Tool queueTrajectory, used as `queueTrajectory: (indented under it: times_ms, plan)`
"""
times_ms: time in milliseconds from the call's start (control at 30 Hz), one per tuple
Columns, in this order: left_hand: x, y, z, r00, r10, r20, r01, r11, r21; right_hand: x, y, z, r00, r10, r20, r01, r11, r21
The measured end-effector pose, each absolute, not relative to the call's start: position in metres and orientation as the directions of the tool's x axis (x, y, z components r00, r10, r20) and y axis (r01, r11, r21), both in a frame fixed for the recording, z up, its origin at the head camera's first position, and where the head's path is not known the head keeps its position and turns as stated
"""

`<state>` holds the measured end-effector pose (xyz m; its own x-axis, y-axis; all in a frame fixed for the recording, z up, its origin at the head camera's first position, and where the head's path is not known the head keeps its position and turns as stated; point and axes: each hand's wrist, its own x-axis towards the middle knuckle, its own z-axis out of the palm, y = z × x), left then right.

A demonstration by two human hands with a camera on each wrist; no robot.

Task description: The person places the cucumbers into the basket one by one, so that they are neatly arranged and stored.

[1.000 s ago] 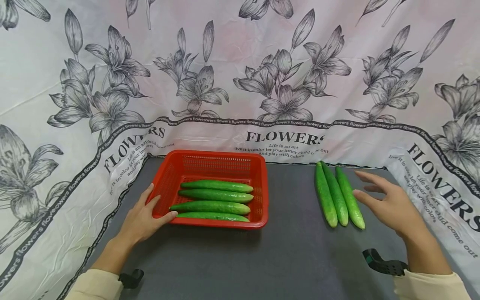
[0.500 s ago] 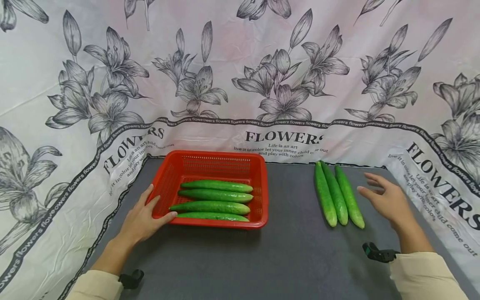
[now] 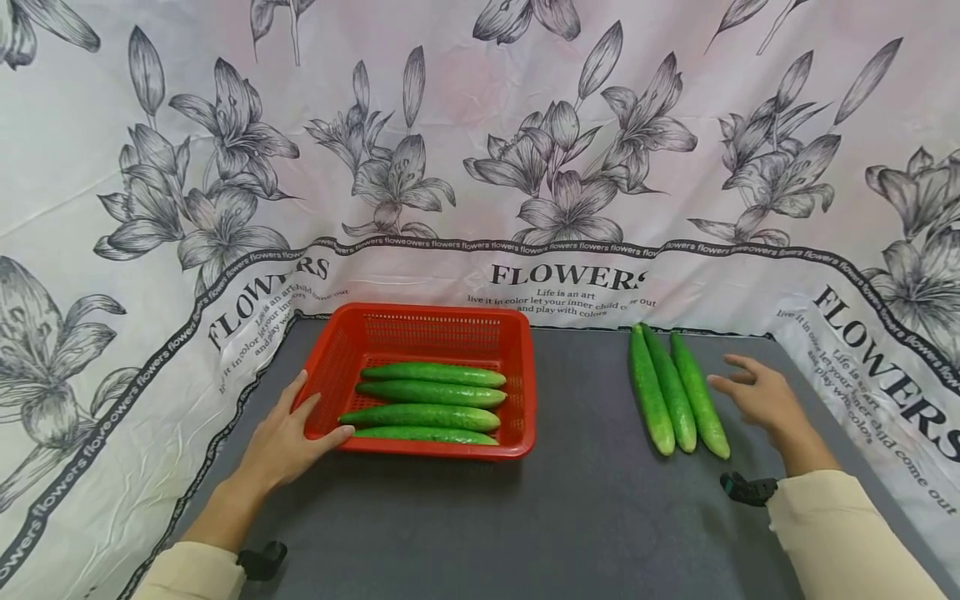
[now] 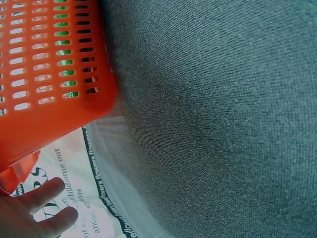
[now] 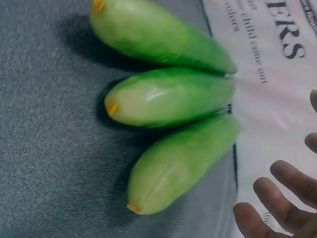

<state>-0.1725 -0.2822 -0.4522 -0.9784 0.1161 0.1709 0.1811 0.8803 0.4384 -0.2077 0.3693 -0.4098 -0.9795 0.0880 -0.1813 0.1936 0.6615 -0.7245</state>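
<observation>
A red plastic basket [image 3: 420,312] stands on the left of the dark table, with several green cucumbers [image 3: 431,393] lying crosswise in it. My left hand [image 3: 281,442] rests at the basket's near left corner, thumb on the front rim and the other fingers spread along the left side. In the left wrist view two straight fingers [image 4: 44,194] stick out past the basket. Three more cucumbers [image 3: 678,392] lie side by side on the table at the right. Just right of them my right hand [image 3: 765,400] hovers with fingers apart, holding nothing.
The grey tabletop [image 3: 577,492] ends at the back against a white flower-printed cloth [image 3: 420,200], which also hangs along both sides. Each wrist carries a black camera mount [image 3: 262,560].
My right hand has shifted slightly inward and stays beside the cucumbers on the table. The left hand, basket and all the cucumbers hold their places.
</observation>
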Motion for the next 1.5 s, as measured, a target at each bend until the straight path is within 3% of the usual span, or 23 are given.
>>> queueTrajectory:
  times_ms: [1133,1500]
  plan:
    - [-0.173,-0.282,-0.454,-0.977,0.114,0.178,0.182,0.882,0.435,-0.238,0.379,-0.446,-0.914,0.131,-0.385,0.381,0.608,-0.697]
    - [-0.173,-0.283,-0.455,-0.978,0.106,0.177,0.175,0.880,0.442,-0.240,0.378,-0.455,-0.920,0.150,-0.362,0.368,0.646,-0.668]
